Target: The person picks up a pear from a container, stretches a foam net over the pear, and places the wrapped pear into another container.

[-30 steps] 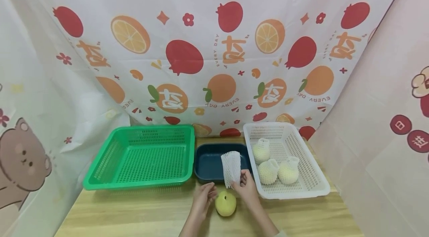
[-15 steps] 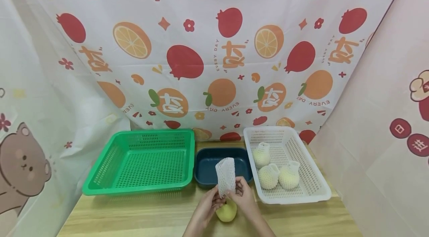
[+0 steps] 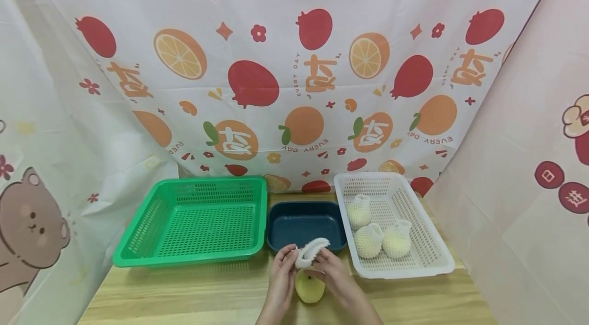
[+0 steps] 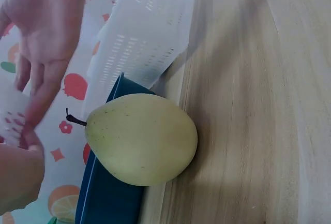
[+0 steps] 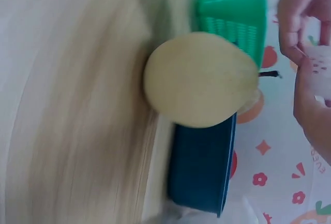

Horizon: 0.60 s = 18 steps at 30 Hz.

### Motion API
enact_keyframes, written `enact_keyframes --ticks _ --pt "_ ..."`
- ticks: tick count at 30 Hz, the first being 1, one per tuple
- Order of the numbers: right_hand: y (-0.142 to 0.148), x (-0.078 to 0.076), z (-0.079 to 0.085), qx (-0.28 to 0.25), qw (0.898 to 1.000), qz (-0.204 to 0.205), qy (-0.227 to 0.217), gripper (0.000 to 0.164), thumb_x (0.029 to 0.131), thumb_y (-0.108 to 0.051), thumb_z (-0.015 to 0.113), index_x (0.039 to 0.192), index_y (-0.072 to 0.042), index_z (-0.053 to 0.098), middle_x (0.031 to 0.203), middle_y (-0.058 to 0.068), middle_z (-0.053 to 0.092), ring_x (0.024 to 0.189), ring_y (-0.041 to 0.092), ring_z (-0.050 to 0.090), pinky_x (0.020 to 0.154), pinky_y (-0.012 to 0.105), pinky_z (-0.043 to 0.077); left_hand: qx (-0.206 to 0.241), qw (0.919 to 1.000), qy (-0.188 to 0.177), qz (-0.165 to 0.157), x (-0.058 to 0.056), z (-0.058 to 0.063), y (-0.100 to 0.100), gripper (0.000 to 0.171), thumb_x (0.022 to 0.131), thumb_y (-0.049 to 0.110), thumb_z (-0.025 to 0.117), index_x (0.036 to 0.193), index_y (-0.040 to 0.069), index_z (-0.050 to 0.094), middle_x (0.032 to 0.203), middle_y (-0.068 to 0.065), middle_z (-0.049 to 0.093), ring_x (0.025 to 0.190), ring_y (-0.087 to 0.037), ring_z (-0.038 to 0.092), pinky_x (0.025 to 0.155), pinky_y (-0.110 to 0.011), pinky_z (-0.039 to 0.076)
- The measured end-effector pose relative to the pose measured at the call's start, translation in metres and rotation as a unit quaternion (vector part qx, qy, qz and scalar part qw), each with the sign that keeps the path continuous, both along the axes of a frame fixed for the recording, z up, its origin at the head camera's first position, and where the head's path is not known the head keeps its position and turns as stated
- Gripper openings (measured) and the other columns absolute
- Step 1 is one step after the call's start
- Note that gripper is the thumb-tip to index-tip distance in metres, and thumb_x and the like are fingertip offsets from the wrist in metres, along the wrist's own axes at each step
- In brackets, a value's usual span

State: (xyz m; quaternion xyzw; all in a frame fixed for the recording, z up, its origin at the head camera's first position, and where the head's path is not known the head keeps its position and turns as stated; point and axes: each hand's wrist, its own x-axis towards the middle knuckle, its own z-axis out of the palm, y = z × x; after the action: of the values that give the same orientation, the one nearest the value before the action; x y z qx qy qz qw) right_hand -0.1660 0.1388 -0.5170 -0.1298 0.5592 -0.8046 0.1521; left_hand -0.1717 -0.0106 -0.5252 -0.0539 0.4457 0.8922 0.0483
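Note:
A white foam fruit net [image 3: 312, 253] is held up in front of me, its mouth spread into an oval. My left hand [image 3: 279, 280] pinches its left edge, and my right hand [image 3: 339, 278] grips the other side. Just below, a yellow pear [image 3: 310, 290] stands upright on the table, its dark stem pointing up. In the left wrist view the pear [image 4: 142, 138] is apart from both hands, and so is the pear [image 5: 201, 79] in the right wrist view. The net [image 5: 318, 69] is partly cut off there.
Behind the hands stands a dark blue tray [image 3: 306, 207]. A green basket [image 3: 193, 261] is on the left. At right, a white basket [image 3: 407, 270] contains several net-wrapped pears [image 3: 397, 240]. Fruit-printed cloth [image 3: 276, 59] hangs behind the wooden table [image 3: 207, 294].
The left hand has come across to the net and taken its edge. The net, upright and flat before, is now tipped with its mouth spread. The pear has stayed in place.

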Motion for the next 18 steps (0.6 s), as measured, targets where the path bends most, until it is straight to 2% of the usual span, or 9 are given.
enact_keyframes --ticks 3,7,11,13,15,18 --pt "0.0023 -0.0002 0.005 -0.072 0.995 0.0 -0.062 0.042 0.098 -0.01 0.036 0.135 0.007 0.027 0.124 0.015 0.047 0.109 0.022 0.048 0.094 0.043 0.037 0.008 0.9999 0.007 0.0 0.0002 0.0018 0.0001 0.029 0.096 0.002 0.042 0.123 -0.006 0.034 0.108 -0.004 0.052 0.097 -0.01 0.052 0.08 -0.024 0.044" --pt "0.0047 0.0002 0.0076 -0.125 0.985 -0.002 -0.122 0.036 0.1 -0.018 0.03 0.129 0.003 0.031 0.115 0.009 0.051 0.1 0.019 0.051 0.087 0.032 0.042 -0.001 0.9999 0.013 -0.011 0.0003 0.0033 0.0 0.032 0.096 0.002 0.041 0.126 -0.004 0.032 0.115 -0.007 0.051 0.103 -0.012 0.052 0.084 -0.027 0.044" --pt "0.0062 -0.0006 0.0059 -0.158 0.971 0.044 -0.177 0.028 0.101 -0.024 0.029 0.116 -0.004 0.042 0.106 0.005 0.053 0.093 0.014 0.049 0.081 0.025 0.04 -0.006 0.9998 0.016 -0.015 -0.0007 0.0056 0.0004 0.024 0.095 0.002 0.043 0.119 -0.001 0.038 0.113 -0.007 0.052 0.102 -0.014 0.052 0.084 -0.027 0.045" --pt "0.0071 -0.001 0.005 -0.164 0.965 0.073 -0.189 0.03 0.101 -0.026 0.028 0.114 -0.006 0.047 0.108 0.004 0.053 0.094 0.014 0.047 0.082 0.025 0.039 -0.005 0.9997 0.019 -0.017 -0.001 0.0066 0.0005 0.022 0.095 0.001 0.042 0.116 0.0 0.039 0.111 -0.007 0.052 0.101 -0.014 0.052 0.085 -0.026 0.044" --pt "0.0079 -0.0014 0.0043 -0.171 0.963 0.094 -0.185 0.032 0.101 -0.027 0.027 0.117 -0.008 0.047 0.114 0.004 0.052 0.1 0.014 0.046 0.086 0.027 0.036 -0.003 0.9989 0.031 -0.034 -0.0007 0.0063 0.0002 0.023 0.095 0.001 0.042 0.118 0.0 0.038 0.112 -0.007 0.051 0.102 -0.013 0.051 0.086 -0.026 0.044" --pt "0.009 -0.0016 0.0046 -0.197 0.96 0.098 -0.173 0.031 0.102 -0.026 0.025 0.122 -0.012 0.044 0.123 0.003 0.047 0.112 0.015 0.042 0.095 0.029 0.031 0.024 0.9943 0.051 -0.09 0.0014 0.0049 -0.0008 0.028 0.096 0.003 0.042 0.122 0.001 0.034 0.117 -0.007 0.049 0.106 -0.014 0.049 0.09 -0.028 0.042"
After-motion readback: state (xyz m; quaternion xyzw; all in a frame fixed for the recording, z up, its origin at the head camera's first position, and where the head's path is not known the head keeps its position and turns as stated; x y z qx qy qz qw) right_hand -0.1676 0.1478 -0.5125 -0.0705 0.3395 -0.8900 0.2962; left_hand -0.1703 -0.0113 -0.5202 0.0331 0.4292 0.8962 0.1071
